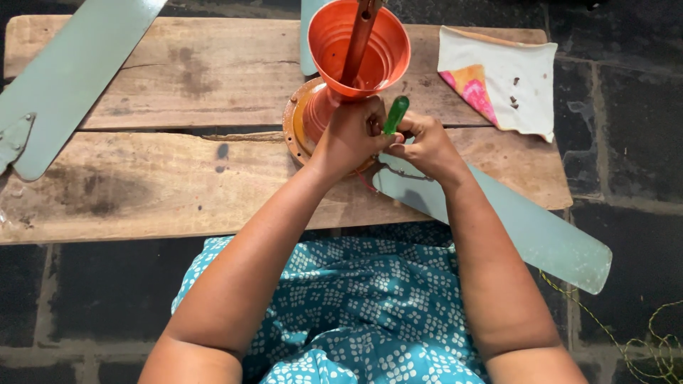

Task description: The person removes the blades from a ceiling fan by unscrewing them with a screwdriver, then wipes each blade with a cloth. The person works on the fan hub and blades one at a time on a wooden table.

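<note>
An orange ceiling fan motor (302,117) with a cup-shaped canopy (359,50) on its rod stands on a worn wooden board (163,185). A pale green fan blade (526,227) runs from the motor toward the lower right. My left hand (348,135) presses against the motor's near side, fingers curled. My right hand (423,146) grips a screwdriver with a green handle (395,114), held upright where the blade meets the motor. The screwdriver's tip is hidden behind my hands.
Another pale green blade (71,78) lies across the board's left end. A piece of white and pink card (501,82) at the back right holds a few small screws. Yellow-green cord (640,341) trails on the dark stone floor at the lower right.
</note>
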